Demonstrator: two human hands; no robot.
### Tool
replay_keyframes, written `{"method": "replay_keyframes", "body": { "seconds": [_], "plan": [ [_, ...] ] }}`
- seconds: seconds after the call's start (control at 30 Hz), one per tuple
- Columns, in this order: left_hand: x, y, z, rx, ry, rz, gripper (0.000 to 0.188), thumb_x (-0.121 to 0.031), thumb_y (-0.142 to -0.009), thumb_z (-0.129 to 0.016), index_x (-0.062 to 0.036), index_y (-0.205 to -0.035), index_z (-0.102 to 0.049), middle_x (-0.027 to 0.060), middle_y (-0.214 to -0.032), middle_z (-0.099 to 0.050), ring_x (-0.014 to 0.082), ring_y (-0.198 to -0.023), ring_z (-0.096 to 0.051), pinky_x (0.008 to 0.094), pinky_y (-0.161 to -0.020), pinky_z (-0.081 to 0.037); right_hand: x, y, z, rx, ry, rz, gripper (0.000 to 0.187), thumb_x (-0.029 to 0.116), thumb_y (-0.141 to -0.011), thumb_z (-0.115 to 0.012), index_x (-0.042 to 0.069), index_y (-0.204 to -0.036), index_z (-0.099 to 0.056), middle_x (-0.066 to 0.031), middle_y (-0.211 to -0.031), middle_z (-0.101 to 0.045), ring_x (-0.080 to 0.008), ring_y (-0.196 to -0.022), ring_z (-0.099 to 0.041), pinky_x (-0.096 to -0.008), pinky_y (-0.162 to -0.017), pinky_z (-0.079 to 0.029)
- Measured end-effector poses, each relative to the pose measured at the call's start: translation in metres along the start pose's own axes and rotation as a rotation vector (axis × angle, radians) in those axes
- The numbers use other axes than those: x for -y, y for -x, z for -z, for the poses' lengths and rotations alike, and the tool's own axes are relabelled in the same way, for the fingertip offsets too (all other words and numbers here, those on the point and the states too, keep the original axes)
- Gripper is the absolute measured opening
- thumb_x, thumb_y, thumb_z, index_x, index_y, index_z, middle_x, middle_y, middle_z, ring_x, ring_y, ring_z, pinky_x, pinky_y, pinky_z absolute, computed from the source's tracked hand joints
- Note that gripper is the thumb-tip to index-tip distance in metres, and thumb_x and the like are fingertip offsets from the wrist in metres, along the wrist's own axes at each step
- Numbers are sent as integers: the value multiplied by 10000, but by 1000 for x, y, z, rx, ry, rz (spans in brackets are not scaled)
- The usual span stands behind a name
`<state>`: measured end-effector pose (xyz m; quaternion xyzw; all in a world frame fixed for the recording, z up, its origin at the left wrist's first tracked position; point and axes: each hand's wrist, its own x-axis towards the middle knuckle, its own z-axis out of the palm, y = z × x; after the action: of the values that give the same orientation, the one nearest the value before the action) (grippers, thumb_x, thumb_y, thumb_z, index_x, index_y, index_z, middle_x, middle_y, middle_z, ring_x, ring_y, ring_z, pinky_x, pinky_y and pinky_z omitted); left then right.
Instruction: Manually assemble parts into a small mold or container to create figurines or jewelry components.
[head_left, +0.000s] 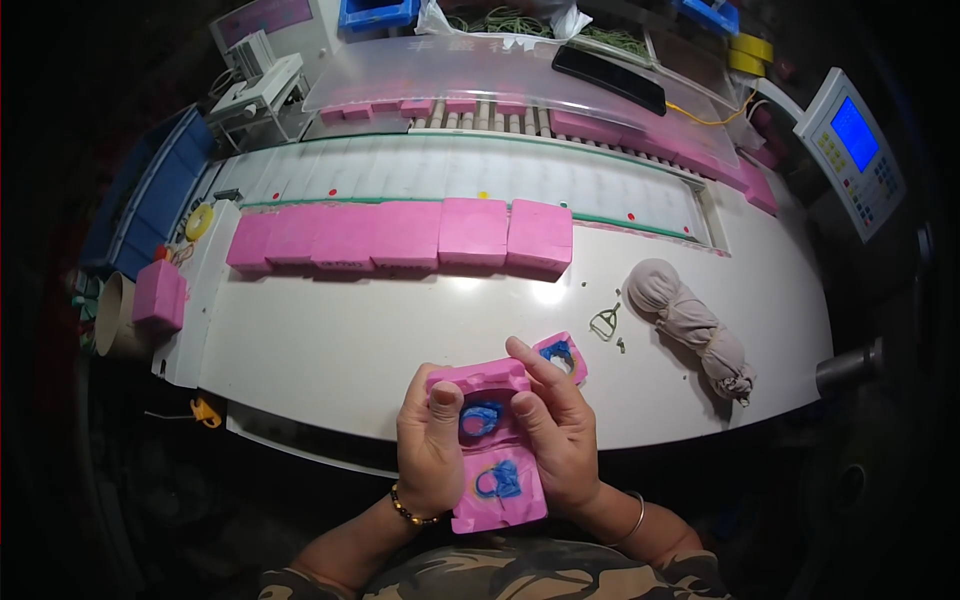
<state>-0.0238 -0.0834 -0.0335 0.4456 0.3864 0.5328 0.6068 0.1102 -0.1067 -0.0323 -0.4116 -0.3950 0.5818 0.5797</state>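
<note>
My left hand and my right hand together grip a pink rubber mold, folded open near the table's front edge. Each thumb presses on one side of its upper part, and the right index finger stretches along the top. Inside the upper half sits a blue ring-shaped piece. A second blue looped piece lies in the lower half. Just beyond my right fingers, another small pink mold part rests on the table with blue material around its round opening. My fingers hide parts of the held mold's sides.
Pink blocks stand in a row across the table, before a pale green-edged strip. To the right lie a tied cloth bundle and a small green branching piece. A blue-screened control panel overhangs the right side; a blue bin is left.
</note>
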Motion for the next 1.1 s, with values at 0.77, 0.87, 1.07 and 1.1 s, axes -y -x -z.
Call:
{"method": "replay_keyframes", "body": {
  "seconds": [0.77,0.87,1.07,1.1],
  "plan": [
    [-8,-12,27,-148,-196,-114,393,-394,-1066,-382,-60,-877,-466,-59,-798,-422,32,-760,-355,187,-717,-348,33,-20,46,-209,1213,425,328,217,-831,-739,5,-1038,-598,-140,-948,-573,-272,-818,-567,-375,-726,-477],
    [-6,-17,28,-146,-167,-79,388,-391,-1069,-380,-73,-861,-461,-68,-791,-395,32,-745,-330,188,-697,-331,31,-17,49,-249,1349,316,454,269,-755,-797,3,-1059,-589,-140,-938,-569,-315,-848,-563,-390,-744,-473],
    [-7,-20,22,-90,-123,18,395,-408,-1062,-392,-73,-873,-480,-68,-796,-407,27,-748,-334,189,-697,-339,24,-16,44,-107,1388,369,476,241,-739,-800,21,-1098,-575,-144,-995,-555,-318,-890,-567,-392,-760,-480],
    [-6,-21,22,-75,-114,49,396,-411,-1061,-393,-72,-877,-485,-69,-797,-411,25,-748,-336,190,-695,-340,23,-17,45,-91,1362,389,459,205,-743,-795,24,-1101,-574,-150,-1007,-546,-316,-882,-571,-390,-757,-487]
  ]
}}
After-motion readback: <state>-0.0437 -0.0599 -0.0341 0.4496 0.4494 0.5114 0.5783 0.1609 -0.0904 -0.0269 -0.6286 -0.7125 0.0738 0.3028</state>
